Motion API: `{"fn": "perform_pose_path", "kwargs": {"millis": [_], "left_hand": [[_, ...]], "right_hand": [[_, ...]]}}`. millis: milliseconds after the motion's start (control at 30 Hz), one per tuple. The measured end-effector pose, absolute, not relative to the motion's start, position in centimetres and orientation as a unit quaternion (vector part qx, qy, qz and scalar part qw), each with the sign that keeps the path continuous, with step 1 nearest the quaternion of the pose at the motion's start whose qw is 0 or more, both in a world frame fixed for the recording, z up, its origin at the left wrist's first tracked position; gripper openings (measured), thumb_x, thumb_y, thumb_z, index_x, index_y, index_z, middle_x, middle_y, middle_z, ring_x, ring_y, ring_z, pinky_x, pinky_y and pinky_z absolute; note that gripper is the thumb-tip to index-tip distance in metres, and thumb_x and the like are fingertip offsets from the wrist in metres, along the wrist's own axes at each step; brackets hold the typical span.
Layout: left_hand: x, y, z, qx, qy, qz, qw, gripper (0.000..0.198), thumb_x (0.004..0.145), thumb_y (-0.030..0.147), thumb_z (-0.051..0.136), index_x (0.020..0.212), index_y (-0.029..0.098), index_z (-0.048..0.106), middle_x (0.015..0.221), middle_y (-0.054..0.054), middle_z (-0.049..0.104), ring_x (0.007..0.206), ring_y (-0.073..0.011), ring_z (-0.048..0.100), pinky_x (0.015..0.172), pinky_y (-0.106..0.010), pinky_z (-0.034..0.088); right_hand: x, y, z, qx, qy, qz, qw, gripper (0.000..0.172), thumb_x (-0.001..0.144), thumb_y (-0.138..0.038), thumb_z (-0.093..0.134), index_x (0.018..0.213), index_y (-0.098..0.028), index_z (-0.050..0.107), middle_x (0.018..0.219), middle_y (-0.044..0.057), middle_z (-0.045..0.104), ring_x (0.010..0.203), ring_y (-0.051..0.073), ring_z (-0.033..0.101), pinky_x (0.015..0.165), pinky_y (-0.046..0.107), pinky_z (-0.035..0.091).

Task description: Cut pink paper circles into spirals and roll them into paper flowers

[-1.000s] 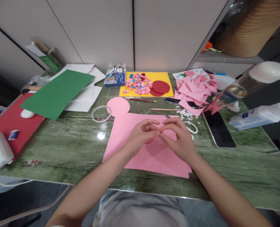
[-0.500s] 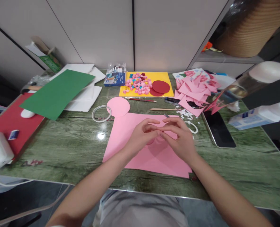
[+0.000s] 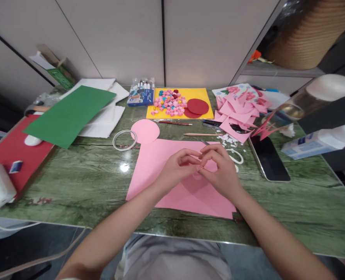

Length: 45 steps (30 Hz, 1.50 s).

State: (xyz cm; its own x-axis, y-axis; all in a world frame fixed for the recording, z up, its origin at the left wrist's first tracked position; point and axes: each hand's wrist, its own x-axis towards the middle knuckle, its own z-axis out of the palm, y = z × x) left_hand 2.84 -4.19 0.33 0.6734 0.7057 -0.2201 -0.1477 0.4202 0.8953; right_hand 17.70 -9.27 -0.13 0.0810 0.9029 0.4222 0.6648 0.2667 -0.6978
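Both hands meet above a large pink sheet (image 3: 149,179). My left hand (image 3: 180,166) has its thumb and fingers pinched on a small pink paper piece (image 3: 201,167), mostly covered by the fingertips. My right hand (image 3: 221,168) grips the same piece from the other side, thumb and index finger curled together. Beyond the sheet, a pink paper circle (image 3: 145,131) lies beside a white ring (image 3: 124,140). Scissors with white handles (image 3: 237,156) lie just past my right hand, partly hidden by it.
Small rolled pink pieces and red circles (image 3: 197,106) lie on a yellow sheet (image 3: 161,113). Pink scraps (image 3: 236,112), a phone (image 3: 270,159) and a bottle (image 3: 318,144) stand or lie right. Green paper (image 3: 70,114) is left. A pencil (image 3: 201,134) lies behind.
The fingertips of both hands have drawn closer together and curled more around the small piece. The hands stay over the pink sheet.
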Motion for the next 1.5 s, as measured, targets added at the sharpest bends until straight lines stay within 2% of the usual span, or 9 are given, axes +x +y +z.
{"fn": "perform_pose_path", "kwargs": {"millis": [300,567,867,967,1067,1267,1500], "left_hand": [[2.87,-4.19,0.27,0.444,0.302,0.266,0.8,0.029,0.065,0.019,0.069,0.091,0.017,0.057,0.077,-0.001,0.063,0.075,-0.0117,0.058,0.062,-0.021,0.043],[2.41,-3.56,0.48,0.443,0.338,0.255,0.79,0.034,0.065,0.024,0.069,0.096,0.02,0.056,0.078,0.0,0.063,0.063,-0.0085,0.055,0.056,-0.02,0.038],[2.43,-3.45,0.37,0.457,0.335,0.276,0.776,0.03,0.065,0.019,0.068,0.093,0.02,0.057,0.079,0.0,0.063,0.069,-0.0092,0.057,0.062,-0.02,0.041],[2.54,-3.55,0.41,0.461,0.34,0.286,0.768,0.028,0.068,0.019,0.065,0.094,0.019,0.056,0.085,-0.002,0.064,0.075,-0.0107,0.059,0.065,-0.021,0.042],[2.65,-3.69,0.55,0.461,0.348,0.285,0.765,0.026,0.069,0.019,0.063,0.094,0.018,0.056,0.082,-0.002,0.064,0.074,-0.0105,0.059,0.065,-0.021,0.042],[2.63,-3.8,0.72,0.455,0.339,0.277,0.775,0.028,0.068,0.018,0.065,0.094,0.018,0.055,0.08,-0.002,0.065,0.068,-0.0105,0.059,0.064,-0.023,0.042],[2.71,-3.97,0.28,0.465,0.325,0.262,0.781,0.029,0.067,0.021,0.067,0.094,0.019,0.055,0.083,-0.002,0.065,0.073,-0.0112,0.06,0.061,-0.02,0.042]], "right_hand": [[17.72,-9.32,0.0,-0.582,-0.675,0.127,0.435,0.017,0.068,-0.012,0.065,0.067,-0.022,0.051,0.091,0.002,0.051,0.089,0.019,0.053,0.082,0.039,0.044],[17.83,-9.37,0.22,-0.577,-0.674,0.137,0.44,0.011,0.072,-0.016,0.065,0.079,-0.024,0.061,0.095,0.004,0.054,0.095,0.02,0.054,0.085,0.038,0.044],[17.99,-9.34,-0.29,-0.542,-0.725,0.148,0.399,0.032,0.08,-0.011,0.054,0.105,-0.03,0.062,0.105,0.004,0.053,0.102,0.019,0.051,0.087,0.038,0.044],[17.95,-9.29,-0.6,-0.56,-0.709,0.134,0.407,0.03,0.08,-0.01,0.054,0.101,-0.029,0.063,0.104,0.004,0.053,0.1,0.019,0.053,0.084,0.037,0.045],[17.91,-9.3,-0.68,-0.572,-0.689,0.125,0.427,0.024,0.078,-0.011,0.057,0.094,-0.028,0.065,0.103,0.004,0.054,0.097,0.019,0.054,0.083,0.038,0.046],[17.87,-9.29,-0.27,-0.588,-0.664,0.116,0.447,0.012,0.073,-0.014,0.064,0.08,-0.025,0.062,0.095,0.003,0.055,0.095,0.019,0.055,0.09,0.042,0.043],[17.92,-9.23,-0.3,-0.592,-0.658,0.135,0.446,0.016,0.068,-0.012,0.067,0.069,-0.022,0.055,0.093,0.001,0.054,0.092,0.019,0.055,0.09,0.041,0.042]]}}
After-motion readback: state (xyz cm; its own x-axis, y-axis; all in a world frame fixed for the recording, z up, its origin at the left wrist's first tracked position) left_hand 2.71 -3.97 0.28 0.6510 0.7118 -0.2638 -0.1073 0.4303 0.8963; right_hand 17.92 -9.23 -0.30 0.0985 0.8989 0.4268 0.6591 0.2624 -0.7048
